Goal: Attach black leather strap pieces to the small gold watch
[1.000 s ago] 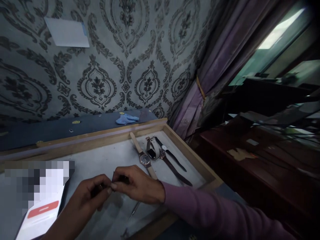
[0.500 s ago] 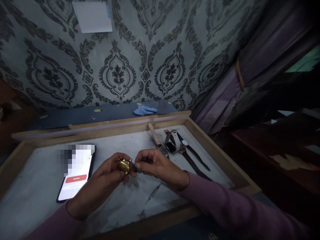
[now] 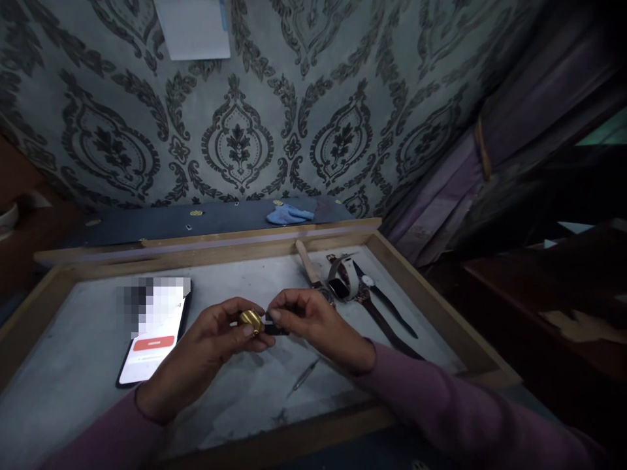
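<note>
My left hand (image 3: 215,338) is closed around a small gold watch case (image 3: 251,320), gripping it between thumb and fingers. Against the case's right side is a short dark strap (image 3: 275,329), pinched by the thumb and fingertips of my right hand (image 3: 311,323). Whether strap and case are joined cannot be made out. Both hands are close together above the white tray surface. Below my right hand lies a thin metal tool (image 3: 302,377), apart from both hands.
Several watches lie at the tray's right, among them a grey-banded smartwatch (image 3: 345,277) and one with a black strap (image 3: 392,309). A lit phone (image 3: 151,362) rests at the left. Around the tray runs a raised wooden rim (image 3: 416,287); a blue cloth (image 3: 289,214) lies behind it.
The gold case has turned in my left hand, and more of the dark strap shows between my hands. The whole view has shifted slightly; the things on the tray stay put.
</note>
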{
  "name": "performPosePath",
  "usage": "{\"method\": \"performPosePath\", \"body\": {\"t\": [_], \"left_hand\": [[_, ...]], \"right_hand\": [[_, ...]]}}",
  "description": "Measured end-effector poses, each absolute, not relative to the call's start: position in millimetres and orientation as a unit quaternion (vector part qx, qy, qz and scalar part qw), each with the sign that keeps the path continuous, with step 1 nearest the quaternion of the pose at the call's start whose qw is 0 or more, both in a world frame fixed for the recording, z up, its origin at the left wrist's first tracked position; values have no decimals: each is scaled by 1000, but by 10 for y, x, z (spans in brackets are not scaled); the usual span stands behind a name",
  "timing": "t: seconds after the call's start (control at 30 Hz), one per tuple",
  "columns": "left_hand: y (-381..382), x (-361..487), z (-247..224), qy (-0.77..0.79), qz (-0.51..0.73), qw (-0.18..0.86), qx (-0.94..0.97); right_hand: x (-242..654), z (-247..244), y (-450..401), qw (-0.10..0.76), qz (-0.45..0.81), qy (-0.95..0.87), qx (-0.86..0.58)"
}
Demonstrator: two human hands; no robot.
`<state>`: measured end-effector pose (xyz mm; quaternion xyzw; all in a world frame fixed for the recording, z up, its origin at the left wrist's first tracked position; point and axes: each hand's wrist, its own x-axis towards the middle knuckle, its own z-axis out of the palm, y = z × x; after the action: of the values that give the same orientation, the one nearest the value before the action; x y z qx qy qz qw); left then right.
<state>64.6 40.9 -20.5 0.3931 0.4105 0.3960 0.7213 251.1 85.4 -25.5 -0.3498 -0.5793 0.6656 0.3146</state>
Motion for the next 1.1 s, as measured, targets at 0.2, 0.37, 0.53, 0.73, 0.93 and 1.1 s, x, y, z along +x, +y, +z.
{"method": "performPosePath", "body": {"t": [0.2, 0.37, 0.53, 0.73, 0.93, 1.1], "left_hand": [[435, 648, -200, 431, 393, 690, 429], [441, 643, -194, 467, 361, 648, 482], [436, 649, -179, 468, 340, 648, 496], [425, 663, -155, 445, 345, 671, 482], [409, 659, -177, 422, 352, 689, 473], [420, 636, -197, 410, 352, 693, 477]], "right_hand": [[2524, -247, 849, 311, 659, -593, -341], [2537, -250, 855, 298, 636, -621, -347], [2535, -238, 848, 284, 645, -625, -336], [2536, -228, 844, 280, 681, -596, -320], [2530, -217, 842, 261, 726, -551, -319], [2536, -249, 846, 248, 757, -519, -310]]}}
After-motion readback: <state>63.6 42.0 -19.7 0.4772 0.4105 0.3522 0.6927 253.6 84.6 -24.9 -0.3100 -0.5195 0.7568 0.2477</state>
